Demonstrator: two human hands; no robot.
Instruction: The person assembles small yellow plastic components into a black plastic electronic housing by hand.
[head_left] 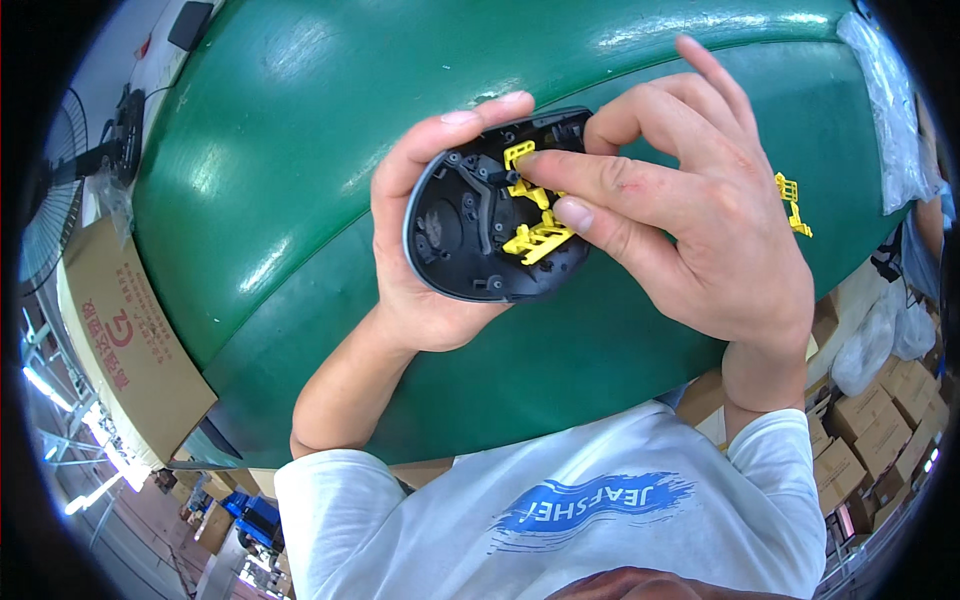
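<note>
The left hand [420, 250] cups a black plastic shell [480, 225] from below and behind, thumb hooked over its upper rim and palm under its rounded end, so the hollow, ribbed inside faces up toward the head camera and stays steady. The right hand [690, 220] comes in from the other side; its thumb and forefinger are pinched together on a yellow plastic insert [535, 235] that lies inside the shell, while the other fingers fan up and away, leaving the work in plain sight. Both hands hold the shell above the green tabletop [300, 180], not resting on it. Just beyond the right hand's knuckles, a second yellow piece [790, 200] lies on the green surface, within easy reach. Farther out to the right sit clear plastic bags [885, 110] and stacked cardboard boxes [870, 440]; to the left, a cardboard carton [130, 350] and a standing fan [60, 200].
</note>
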